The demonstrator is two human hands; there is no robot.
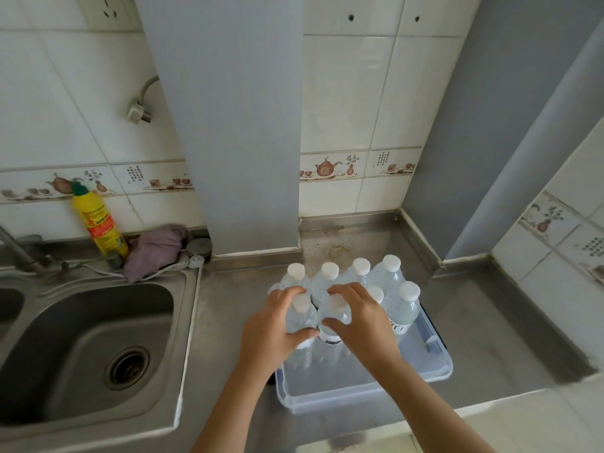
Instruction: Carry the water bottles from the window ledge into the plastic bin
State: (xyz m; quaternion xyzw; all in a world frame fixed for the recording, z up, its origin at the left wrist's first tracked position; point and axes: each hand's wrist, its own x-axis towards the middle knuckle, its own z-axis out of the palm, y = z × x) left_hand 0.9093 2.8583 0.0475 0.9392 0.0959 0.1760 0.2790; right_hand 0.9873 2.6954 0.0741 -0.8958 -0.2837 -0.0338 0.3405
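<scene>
A clear plastic bin [369, 392] sits on the steel counter, right of the sink. Several clear water bottles with white caps stand upright in its far half, among them one at the back right [389, 273] and one on the right side [408, 300]. My left hand [274, 325] grips a bottle [302, 317] in the front row, fingers curled over its shoulder. My right hand [356, 318] grips the bottle beside it [335, 317] the same way. Both held bottles stand inside the bin. The window ledge is out of view.
A steel sink [88, 351] with a drain lies to the left. Behind it stand a yellow detergent bottle [99, 223] and a crumpled purple cloth [153, 250]. A grey column [242, 125] rises behind the bin. Tiled walls close in the back and right.
</scene>
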